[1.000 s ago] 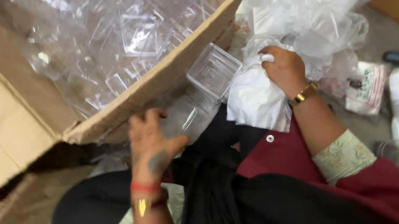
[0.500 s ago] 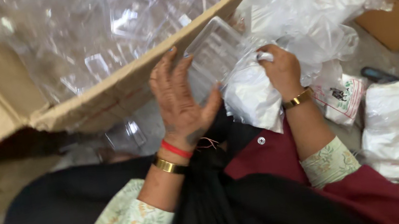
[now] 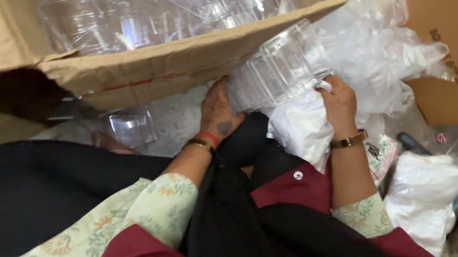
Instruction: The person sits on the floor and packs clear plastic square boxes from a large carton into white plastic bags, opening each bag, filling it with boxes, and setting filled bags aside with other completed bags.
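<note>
Left hand (image 3: 217, 112) is gripping the near end of a clear ribbed plastic clamshell container (image 3: 279, 66), fingers curled on it, just under the flap of the big brown cardboard box (image 3: 179, 62). Right hand (image 3: 338, 104) is clutching a bunched white plastic bag (image 3: 301, 128), touching the container's far corner.

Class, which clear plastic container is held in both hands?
The clear ribbed container between left hand and right hand; the small one lies alone.

Packing workroom: cartons (image 3: 179, 62), plastic containers (image 3: 157, 3).
</note>
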Demonstrator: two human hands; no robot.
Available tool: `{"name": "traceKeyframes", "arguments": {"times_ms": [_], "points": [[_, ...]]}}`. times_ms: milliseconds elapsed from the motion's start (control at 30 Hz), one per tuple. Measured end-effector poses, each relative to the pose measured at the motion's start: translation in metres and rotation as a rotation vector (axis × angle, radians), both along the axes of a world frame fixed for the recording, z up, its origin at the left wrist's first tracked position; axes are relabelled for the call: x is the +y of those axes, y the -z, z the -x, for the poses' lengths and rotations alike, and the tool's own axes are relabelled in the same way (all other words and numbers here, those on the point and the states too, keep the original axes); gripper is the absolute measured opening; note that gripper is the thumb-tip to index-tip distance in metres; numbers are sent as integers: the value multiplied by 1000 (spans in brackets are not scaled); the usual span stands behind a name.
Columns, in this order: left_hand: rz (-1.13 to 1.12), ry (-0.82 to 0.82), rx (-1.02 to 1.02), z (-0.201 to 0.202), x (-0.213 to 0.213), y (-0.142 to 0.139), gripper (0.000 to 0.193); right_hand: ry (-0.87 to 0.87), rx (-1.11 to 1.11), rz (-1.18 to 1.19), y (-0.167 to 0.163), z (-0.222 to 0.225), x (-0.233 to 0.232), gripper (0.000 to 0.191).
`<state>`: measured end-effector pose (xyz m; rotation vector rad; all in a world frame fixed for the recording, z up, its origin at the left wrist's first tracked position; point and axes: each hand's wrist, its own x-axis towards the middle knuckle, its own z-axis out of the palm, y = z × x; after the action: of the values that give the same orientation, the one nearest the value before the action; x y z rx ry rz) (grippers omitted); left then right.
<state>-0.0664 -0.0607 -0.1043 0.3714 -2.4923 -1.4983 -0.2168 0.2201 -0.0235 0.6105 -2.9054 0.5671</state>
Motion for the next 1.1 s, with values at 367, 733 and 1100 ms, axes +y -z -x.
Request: {"name": "traceKeyframes", "arguments": {"times_ms": [367,733,1100], "points": [[114,111,-93,5,-16,18,116,-193,-686,-424,18,70,-54,30],[289,36,-433,-22,-45,4,98,-325,-804,-387,34,46,-94,39],[433,-24,-489,-60,-86,3,68,-549,-948,-246,75,-21,-164,47]]}}
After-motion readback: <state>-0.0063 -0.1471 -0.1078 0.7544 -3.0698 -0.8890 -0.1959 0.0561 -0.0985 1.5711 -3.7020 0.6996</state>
